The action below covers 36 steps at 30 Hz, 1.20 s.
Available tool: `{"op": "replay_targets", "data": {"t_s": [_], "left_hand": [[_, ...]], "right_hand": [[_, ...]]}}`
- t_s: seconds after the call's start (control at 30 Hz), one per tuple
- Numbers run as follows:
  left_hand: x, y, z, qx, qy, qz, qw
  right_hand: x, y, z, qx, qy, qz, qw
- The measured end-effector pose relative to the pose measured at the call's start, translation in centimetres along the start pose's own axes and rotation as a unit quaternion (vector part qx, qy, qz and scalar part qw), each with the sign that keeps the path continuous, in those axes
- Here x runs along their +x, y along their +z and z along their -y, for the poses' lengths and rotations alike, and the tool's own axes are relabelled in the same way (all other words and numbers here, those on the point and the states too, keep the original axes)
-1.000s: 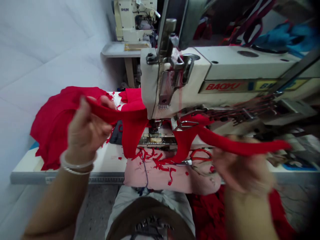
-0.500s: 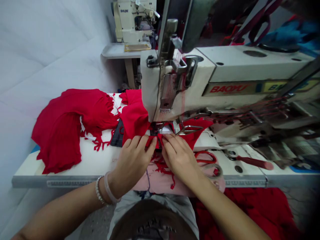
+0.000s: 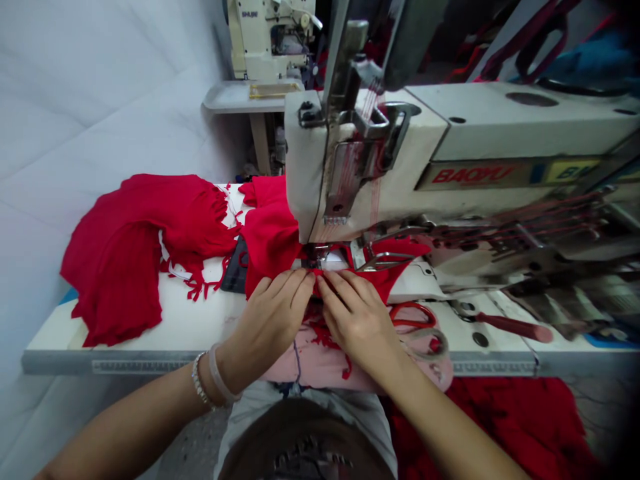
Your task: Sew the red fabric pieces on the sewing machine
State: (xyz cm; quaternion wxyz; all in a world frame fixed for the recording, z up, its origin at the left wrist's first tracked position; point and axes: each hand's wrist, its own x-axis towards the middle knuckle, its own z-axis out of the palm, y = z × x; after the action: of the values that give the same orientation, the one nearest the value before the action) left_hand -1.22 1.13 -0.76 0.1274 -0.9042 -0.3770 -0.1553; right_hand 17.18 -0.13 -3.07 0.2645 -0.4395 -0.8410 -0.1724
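Under the presser foot [image 3: 320, 255] of a white BAOYU industrial sewing machine [image 3: 380, 153] lies a red knit fabric piece [image 3: 270, 237]. My left hand [image 3: 270, 320] and my right hand [image 3: 353, 320] sit side by side on it, just in front of the foot, with fingertips on the cloth. A larger bunch of red knit fabric [image 3: 135, 247] lies on the table to the left, joined to frayed strips. Red-handled scissors [image 3: 413, 315] lie just right of my right hand. The needle area is partly hidden by the machine head and fabric.
A white sewing table [image 3: 150, 353] has a black object [image 3: 235, 270] and a red-handled tool [image 3: 515, 327]. Pink cloth [image 3: 300, 367] with red scraps covers my lap. Red fabric [image 3: 500, 427] lies on the floor. Another sewing machine [image 3: 265, 40] stands behind, with a white wall [image 3: 100, 100] at left.
My hands have come down from holding a stretched red strip in the air to the fabric at the presser foot. The strip now lies under them, and they have barely shifted in the last half second.
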Motion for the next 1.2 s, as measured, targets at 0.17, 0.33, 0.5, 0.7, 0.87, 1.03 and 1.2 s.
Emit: {"op": "replay_targets", "data": {"t_s": [0.17,0.33,0.5,0.7,0.87,1.03,1.2], "left_hand": [[-0.1,0.0,0.4,-0.008,0.004,0.026,1.000],[-0.2,-0.1,0.7,-0.031,-0.004,0.031,0.999],[0.0,-0.3,0.6,-0.011,-0.002,0.030,0.999],[0.1,-0.2,0.4,0.010,0.001,0.028,1.000],[0.2,0.3,0.5,0.028,-0.004,0.022,0.999],[0.4,0.6,0.7,0.013,-0.004,0.006,1.000],[0.7,0.4,1.0,-0.006,0.008,-0.006,1.000]], "right_hand": [[0.2,-0.4,-0.4,0.009,-0.011,0.006,1.000],[0.0,-0.3,-0.6,0.024,-0.018,0.013,0.999],[-0.2,-0.2,-0.7,0.023,-0.015,0.024,0.999],[0.1,-0.1,-0.6,0.017,-0.013,0.011,1.000],[0.8,0.0,-0.5,0.008,0.007,0.018,1.000],[1.2,0.4,-0.6,0.016,0.030,0.034,0.999],[1.4,0.7,-0.8,0.040,0.048,0.006,0.998]]}}
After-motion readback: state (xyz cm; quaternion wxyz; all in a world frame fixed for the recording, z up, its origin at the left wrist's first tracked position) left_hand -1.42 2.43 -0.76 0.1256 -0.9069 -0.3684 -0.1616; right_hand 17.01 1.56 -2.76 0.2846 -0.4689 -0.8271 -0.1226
